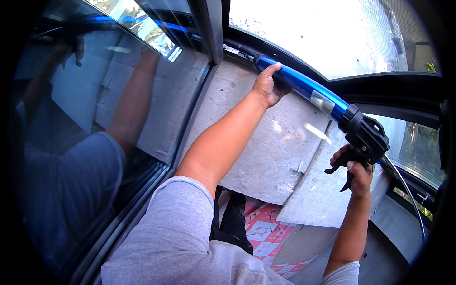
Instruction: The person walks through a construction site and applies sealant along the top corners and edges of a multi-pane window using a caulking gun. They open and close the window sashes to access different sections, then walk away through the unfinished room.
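Note:
Both of my hands hold a caulking gun (304,85) with a long blue barrel and a black grip end. My left hand (269,88) is wrapped under the barrel near its front, the thumb lying along the top. Lower right, my right hand (360,176) grips the black handle by the trigger. The gun's front end points up-left at the corner of the dark window frame (217,31), where its nozzle lies along the lower frame; whether the tip touches is too small to tell. A thin metal rod (406,187) extends back from the handle.
On my left stands a dark glass pane (161,109) reflecting my arms and the gun. Grey boards (251,156) lie beneath the gun. Red-and-white printed sheeting (270,232) covers floor near my legs. Bright windows in dark frames (380,85) stand ahead and to the right.

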A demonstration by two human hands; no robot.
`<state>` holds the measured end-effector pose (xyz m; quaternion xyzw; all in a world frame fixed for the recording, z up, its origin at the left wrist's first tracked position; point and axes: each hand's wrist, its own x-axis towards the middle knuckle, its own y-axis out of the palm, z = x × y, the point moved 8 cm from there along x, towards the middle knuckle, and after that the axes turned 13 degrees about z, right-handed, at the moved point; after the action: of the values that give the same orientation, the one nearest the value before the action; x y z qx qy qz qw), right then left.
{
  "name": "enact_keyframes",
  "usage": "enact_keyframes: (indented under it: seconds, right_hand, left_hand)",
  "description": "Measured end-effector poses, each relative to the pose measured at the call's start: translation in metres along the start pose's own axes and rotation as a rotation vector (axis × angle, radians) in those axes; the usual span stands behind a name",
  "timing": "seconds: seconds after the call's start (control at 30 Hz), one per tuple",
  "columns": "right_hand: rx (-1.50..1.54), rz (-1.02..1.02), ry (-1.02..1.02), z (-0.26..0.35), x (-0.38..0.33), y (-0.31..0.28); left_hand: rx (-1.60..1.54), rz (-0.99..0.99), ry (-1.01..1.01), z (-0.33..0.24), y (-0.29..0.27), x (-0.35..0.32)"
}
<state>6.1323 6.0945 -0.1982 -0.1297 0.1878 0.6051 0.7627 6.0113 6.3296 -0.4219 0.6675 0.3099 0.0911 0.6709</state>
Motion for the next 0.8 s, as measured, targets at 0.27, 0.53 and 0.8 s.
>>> enact_keyframes:
  seconds: [0.27,0.53,0.8]
  right_hand:
    - [-0.038,0.020,-0.036,-0.002,-0.001,-0.001]
    - [-0.166,-0.093,0.003,0.022,0.000,-0.006]
    - [-0.154,-0.058,0.099,0.057,0.029,-0.018]
  left_hand:
    - [0.006,0.003,-0.008,0.008,-0.009,0.008]
    - [-0.039,0.009,0.053,0.006,-0.002,0.002]
    - [-0.040,-0.138,0.070,0.004,0.012,0.012]
